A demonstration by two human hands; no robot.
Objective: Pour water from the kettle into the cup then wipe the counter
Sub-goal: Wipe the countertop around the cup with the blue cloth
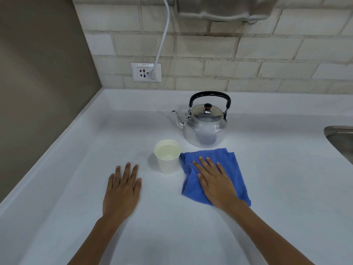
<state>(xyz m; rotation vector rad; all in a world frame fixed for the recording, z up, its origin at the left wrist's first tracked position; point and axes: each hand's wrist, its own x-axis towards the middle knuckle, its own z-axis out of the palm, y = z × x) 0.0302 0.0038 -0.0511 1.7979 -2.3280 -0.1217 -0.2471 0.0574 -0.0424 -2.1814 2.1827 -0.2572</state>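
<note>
A steel kettle (205, 125) with a black handle stands upright on the white counter (76, 188), spout pointing left. In front of it, slightly left, a white paper cup (168, 156) holds water. A blue cloth (235, 171) lies flat just right of the cup, touching it. My right hand (214, 180) lies palm down on the cloth with fingers spread. My left hand (123, 188) rests flat on the bare counter left of the cup, holding nothing.
A steel sink (342, 140) edge shows at the far right. On the brick wall behind are a socket (146, 72) with a white cable (164, 35) plugged in and a grey appliance (225, 8) mounted above. A brown wall bounds the left side.
</note>
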